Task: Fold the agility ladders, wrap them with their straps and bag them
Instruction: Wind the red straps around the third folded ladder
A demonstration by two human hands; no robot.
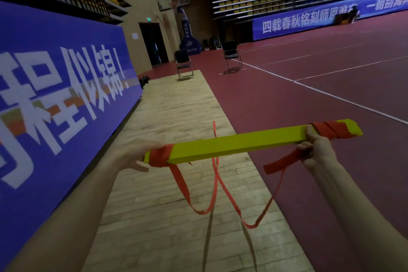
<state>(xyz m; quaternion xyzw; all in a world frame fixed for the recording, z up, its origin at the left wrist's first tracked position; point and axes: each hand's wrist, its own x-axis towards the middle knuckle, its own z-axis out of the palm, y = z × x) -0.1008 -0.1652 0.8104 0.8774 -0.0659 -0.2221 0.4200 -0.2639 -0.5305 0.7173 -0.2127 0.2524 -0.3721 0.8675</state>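
Observation:
A folded agility ladder (242,142), a flat stack of yellow rungs, is held level in the air before me. Red strap is wound around both of its ends. My left hand (141,155) holds the left end, behind the red wrap. My right hand (315,150) grips the stack near its right end and also pinches a flat length of red strap (280,162). Loose red strap loops (212,196) hang down from the stack toward the floor.
A blue banner wall (61,86) runs along my left. Below me is a pale wooden floor strip (176,183), with dark red court floor (309,95) to the right. Two black folding chairs (183,64) (231,56) stand farther ahead, and a dark bundle (144,80) lies by the banner.

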